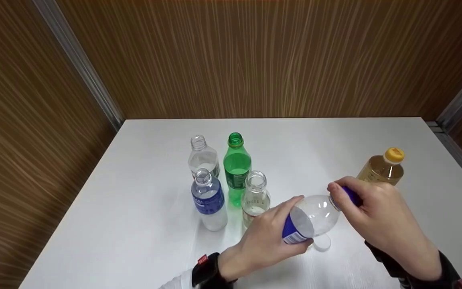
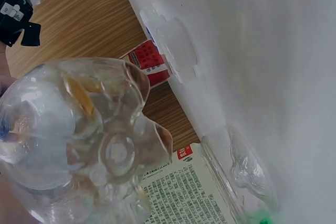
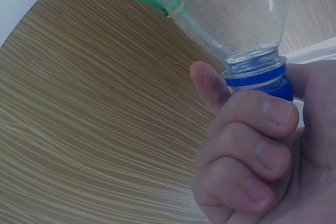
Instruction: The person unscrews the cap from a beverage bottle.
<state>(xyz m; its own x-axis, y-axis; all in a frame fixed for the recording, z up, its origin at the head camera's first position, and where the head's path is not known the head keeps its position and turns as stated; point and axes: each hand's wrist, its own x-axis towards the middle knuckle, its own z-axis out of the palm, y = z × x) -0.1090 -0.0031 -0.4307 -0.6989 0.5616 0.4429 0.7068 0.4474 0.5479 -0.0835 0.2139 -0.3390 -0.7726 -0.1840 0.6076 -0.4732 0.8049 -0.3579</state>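
Observation:
My left hand [image 1: 271, 237] grips a clear plastic bottle [image 1: 321, 212] round its blue label, tilted with its neck toward the right. The bottle's lobed base [image 2: 118, 150] fills much of the left wrist view. At the neck, my right hand [image 1: 379, 212] holds the blue cap [image 1: 353, 196] between thumb and curled fingers. Clear neck shows between the cap [image 3: 281, 88] and a blue ring [image 3: 257, 77] in the right wrist view. Just below the bottle, a white round cap [image 1: 322, 243] lies on the table.
Left of the hands stand uncapped bottles: a green one [image 1: 237, 166], a clear glass one [image 1: 256, 198], a blue-labelled one [image 1: 209, 200] and a clear one [image 1: 203, 160]. A yellow-capped bottle [image 1: 381, 168] stands behind my right hand. Wood-grain panels [image 1: 255, 60] border the white table [image 1: 134, 180].

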